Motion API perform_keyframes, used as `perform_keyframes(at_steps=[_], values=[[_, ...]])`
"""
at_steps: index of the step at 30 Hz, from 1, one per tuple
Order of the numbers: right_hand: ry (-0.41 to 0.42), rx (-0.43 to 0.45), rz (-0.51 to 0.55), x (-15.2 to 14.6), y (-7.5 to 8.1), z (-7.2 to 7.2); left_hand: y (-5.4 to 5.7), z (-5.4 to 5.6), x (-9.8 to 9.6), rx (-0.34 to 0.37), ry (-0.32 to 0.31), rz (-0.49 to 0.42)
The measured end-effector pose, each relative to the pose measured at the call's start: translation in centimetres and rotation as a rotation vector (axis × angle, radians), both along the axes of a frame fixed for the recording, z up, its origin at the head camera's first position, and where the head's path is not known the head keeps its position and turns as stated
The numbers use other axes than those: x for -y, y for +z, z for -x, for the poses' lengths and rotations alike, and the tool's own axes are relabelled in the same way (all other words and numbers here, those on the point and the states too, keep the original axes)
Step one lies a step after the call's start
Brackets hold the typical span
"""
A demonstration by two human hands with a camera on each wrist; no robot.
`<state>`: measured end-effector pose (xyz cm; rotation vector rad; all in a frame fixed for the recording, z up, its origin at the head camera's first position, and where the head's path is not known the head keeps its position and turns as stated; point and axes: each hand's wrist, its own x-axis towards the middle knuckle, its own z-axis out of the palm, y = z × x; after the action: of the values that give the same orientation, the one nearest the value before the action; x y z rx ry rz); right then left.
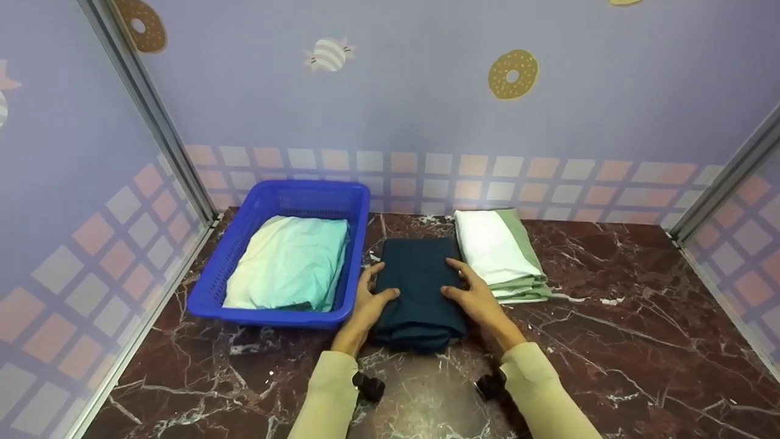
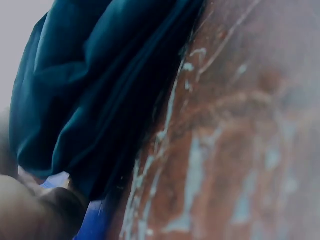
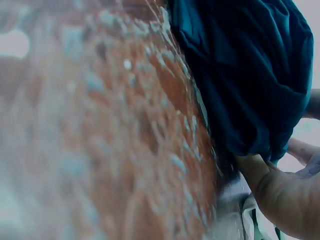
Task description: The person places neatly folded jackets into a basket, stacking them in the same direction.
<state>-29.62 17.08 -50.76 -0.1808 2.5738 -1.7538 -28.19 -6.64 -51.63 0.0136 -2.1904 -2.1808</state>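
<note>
Pale lilac walls (image 1: pixel 414 116) printed with doughnuts, a striped sweet and bands of pink and white squares enclose the back and both sides of a dark red, white-veined counter (image 1: pixel 621 341); grey metal strips (image 1: pixel 140 103) rise at its far corners. Your left hand (image 1: pixel 370 299) and your right hand (image 1: pixel 477 297) grip opposite sides of a folded dark teal-blue cloth bundle (image 1: pixel 419 274), thumbs laid on top near its side edges. You have that bundle near the middle of the counter, its long sides running toward the far edge, with loose, rounded folds at the end nearest you. Both wrist views show you those folds, but you cannot tell how far your fingers reach beneath. Your pale yellow sleeves (image 1: pixel 329 390) each have a small black device (image 1: pixel 370 386) on the inner side. Just beside the bundle, to your right, a folded white and green cloth (image 1: pixel 492 244) lies toward the counter's far edge, green layers showing at its near end. Just beside your left hand, a blue rectangular plastic basket (image 1: pixel 274 316) with perforated walls stands near the far left corner, holding a folded cream-to-turquoise cloth (image 1: pixel 298 262).
</note>
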Motion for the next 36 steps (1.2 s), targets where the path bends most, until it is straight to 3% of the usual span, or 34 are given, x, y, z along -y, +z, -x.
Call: perform_keyframes(at_steps=[4, 11, 15, 19, 26, 36], values=[[0.002, 0.015, 0.055, -0.7, -0.1, -0.1, 0.0, 0.1, -0.3, 0.005, -0.028, -0.060], [0.044, 0.171, 0.166, -1.3, -0.1, -0.9, -0.5, 0.1, -0.2, -0.013, -0.080, -0.129], [0.104, 0.222, 0.150, -1.4, 0.2, -1.3, -0.4, -0.2, 0.0, -0.033, -0.113, -0.097], [0.109, 0.240, 0.153, -1.8, 0.3, -1.3, -0.2, -0.4, -0.1, -0.049, -0.121, -0.052], [0.138, 0.197, 0.237, -2.6, 0.7, -1.5, 0.0, -0.5, -0.9, -0.012, -0.151, -0.107], [0.164, 0.027, 0.300, -3.7, 1.9, -1.1, 1.4, -0.7, -1.4, -0.069, -0.143, -0.051]])
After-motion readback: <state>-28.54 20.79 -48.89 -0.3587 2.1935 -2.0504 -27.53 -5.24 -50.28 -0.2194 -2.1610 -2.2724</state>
